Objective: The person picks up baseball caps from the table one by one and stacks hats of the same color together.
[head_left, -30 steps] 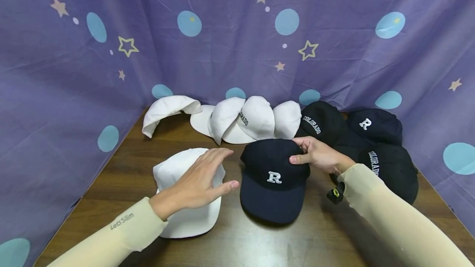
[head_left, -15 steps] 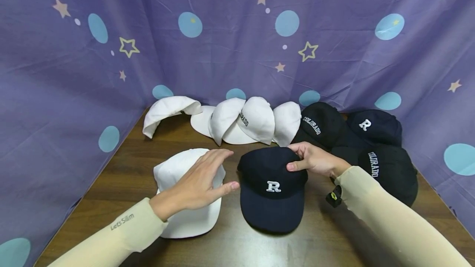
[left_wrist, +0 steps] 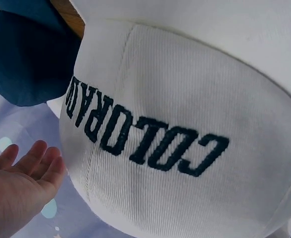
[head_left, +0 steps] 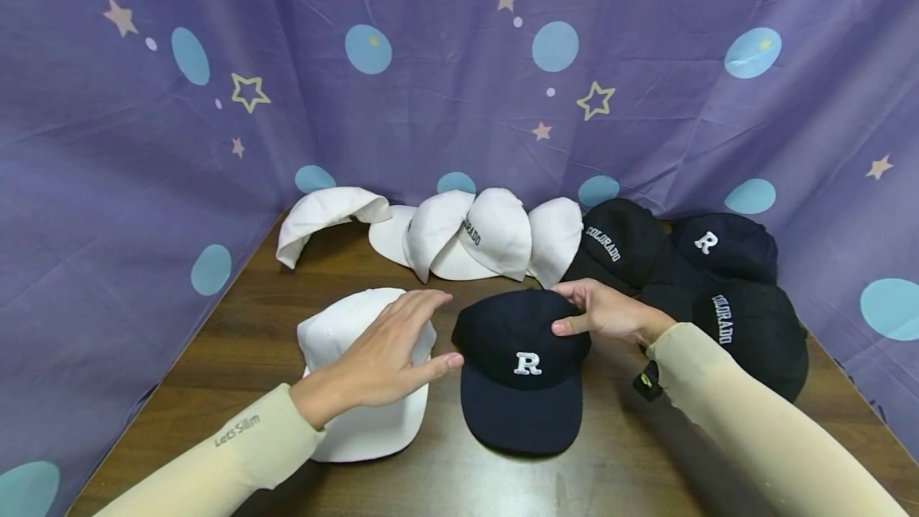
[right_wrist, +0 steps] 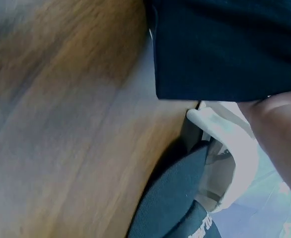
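Note:
A navy baseball cap (head_left: 522,405) with a white letter R sits right of centre, brim toward me. My right hand (head_left: 601,311) grips it by the back right of its crown, thumb on top and the other fingers behind. In the right wrist view the cap's dark cloth (right_wrist: 225,54) fills the top, with part of that hand at the right edge. To the left lies a white baseball cap (head_left: 369,431), its front lettered COLORADO in the left wrist view. My left hand (head_left: 380,353) is over this cap, fingers extended and thumb apart, holding nothing.
Along the back, white caps (head_left: 495,230) overlap in a row, with a folded white cap (head_left: 326,210) at the left end. Several dark caps (head_left: 754,333) are grouped at the right. A purple curtain (head_left: 459,102) hangs behind the wooden table (head_left: 237,341).
My right hand has brought the navy cap toward me and slightly left, closer to the white cap. My left hand has stayed in place.

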A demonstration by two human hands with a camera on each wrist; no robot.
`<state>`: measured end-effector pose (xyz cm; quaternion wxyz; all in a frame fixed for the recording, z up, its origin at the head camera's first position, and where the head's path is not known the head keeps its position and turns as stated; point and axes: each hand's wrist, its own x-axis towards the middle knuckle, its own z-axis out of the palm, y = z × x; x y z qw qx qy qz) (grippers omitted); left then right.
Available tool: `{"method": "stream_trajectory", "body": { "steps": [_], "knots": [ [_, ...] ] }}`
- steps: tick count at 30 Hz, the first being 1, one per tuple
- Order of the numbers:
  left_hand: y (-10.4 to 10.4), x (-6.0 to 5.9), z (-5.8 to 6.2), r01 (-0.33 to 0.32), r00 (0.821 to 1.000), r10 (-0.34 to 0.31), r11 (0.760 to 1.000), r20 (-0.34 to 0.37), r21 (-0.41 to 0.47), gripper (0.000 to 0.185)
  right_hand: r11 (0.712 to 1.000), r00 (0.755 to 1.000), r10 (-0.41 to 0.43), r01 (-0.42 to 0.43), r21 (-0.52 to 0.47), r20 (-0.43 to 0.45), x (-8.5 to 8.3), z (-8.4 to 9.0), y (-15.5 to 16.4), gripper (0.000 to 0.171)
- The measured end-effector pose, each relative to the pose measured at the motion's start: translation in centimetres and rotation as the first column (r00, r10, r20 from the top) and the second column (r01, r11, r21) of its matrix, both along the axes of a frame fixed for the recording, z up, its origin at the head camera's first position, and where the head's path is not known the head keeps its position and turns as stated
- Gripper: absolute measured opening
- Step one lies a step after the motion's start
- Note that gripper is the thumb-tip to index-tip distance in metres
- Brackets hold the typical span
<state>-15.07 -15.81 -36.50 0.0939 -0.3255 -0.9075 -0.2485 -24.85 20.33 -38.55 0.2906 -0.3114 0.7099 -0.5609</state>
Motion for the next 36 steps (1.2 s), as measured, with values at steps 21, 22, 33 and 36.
{"method": "stream_trajectory", "body": {
  "steps": [21,22,33,36],
  "knots": [
    [0.2,-0.3,-0.2,0.006,1.0,-0.006,1.0,-0.012,0.006,0.08,0.969,0.941,-0.151,0.202,0.145,-0.303,0.3,0.9,0.5,0.041],
    [0.3,-0.3,-0.2,0.008,1.0,-0.008,1.0,-0.015,0.007,0.08,0.966,0.932,-0.162,0.217,0.142,-0.324,0.4,0.9,0.5,0.04],
    [0.6,-0.6,-0.1,0.006,1.0,-0.006,1.0,-0.021,-0.007,0.08,0.934,0.853,-0.278,0.347,0.082,-0.443,1.3,1.4,0.8,0.033],
    [0.6,-0.8,-0.2,0.004,1.0,-0.004,1.0,-0.016,-0.01,0.08,0.918,0.839,-0.293,0.38,0.11,-0.459,1.5,1.7,1.1,0.032]
  ]
}}
